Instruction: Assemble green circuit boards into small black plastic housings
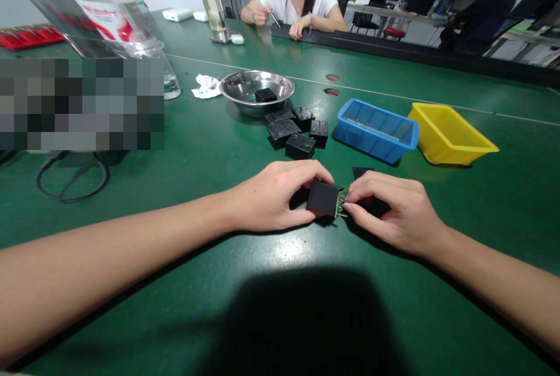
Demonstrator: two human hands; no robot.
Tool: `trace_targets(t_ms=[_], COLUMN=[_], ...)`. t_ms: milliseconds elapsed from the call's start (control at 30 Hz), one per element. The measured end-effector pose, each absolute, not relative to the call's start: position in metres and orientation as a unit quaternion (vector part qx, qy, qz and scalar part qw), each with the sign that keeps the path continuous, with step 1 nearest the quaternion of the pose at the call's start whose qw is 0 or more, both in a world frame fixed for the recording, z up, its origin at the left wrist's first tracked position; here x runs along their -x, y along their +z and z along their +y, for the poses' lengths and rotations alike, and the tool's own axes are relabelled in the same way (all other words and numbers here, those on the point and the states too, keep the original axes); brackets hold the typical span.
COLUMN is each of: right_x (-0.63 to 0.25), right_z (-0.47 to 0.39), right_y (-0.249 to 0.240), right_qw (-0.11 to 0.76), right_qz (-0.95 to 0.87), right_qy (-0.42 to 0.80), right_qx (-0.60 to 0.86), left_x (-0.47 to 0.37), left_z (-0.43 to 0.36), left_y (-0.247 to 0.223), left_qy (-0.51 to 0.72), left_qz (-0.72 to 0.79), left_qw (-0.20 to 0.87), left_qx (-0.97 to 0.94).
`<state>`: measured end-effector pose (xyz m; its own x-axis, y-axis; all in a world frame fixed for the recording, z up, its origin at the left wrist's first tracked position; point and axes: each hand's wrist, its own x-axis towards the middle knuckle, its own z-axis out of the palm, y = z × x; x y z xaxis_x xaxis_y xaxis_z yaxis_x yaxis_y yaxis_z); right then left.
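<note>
On the green table (184, 317), the left hand (271, 198) pinches a small black plastic box (324, 197); right hand (391, 209) fingertips clamp its green pinned end (340, 203). It looks light and rigid, its pins probably fragile; grip the casing's sides.
</note>
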<state>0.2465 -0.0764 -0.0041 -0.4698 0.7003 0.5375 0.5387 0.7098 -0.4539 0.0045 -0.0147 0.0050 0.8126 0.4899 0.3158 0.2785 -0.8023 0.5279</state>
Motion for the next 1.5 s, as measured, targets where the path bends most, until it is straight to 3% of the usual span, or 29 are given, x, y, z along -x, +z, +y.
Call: trace_targets(t_ms=[300,567,833,1500], right_x=[-0.249,-0.251,-0.251,-0.246], right_z=[-0.077,-0.082,-0.082,-0.085], right_y=[-0.004,-0.003,-0.008,0.003], right_qw=[0.348,0.436,0.511,0.439], right_qz=[-0.85,-0.803,-0.772,-0.859], right_qy=[0.121,0.101,0.062,0.044], right_qx=[0.377,0.393,0.373,0.259], left_x=[-0.006,-0.005,-0.004,-0.004], left_z=[-0.015,-0.015,-0.014,-0.014], left_y=[0.007,0.007,0.005,0.004], left_qy=[0.241,0.241,0.259,0.244], left_qz=[0.217,0.277,0.228,0.14], left_qw=[0.243,0.285,0.295,0.193], left_qx=[-0.914,-0.886,-0.891,-0.94])
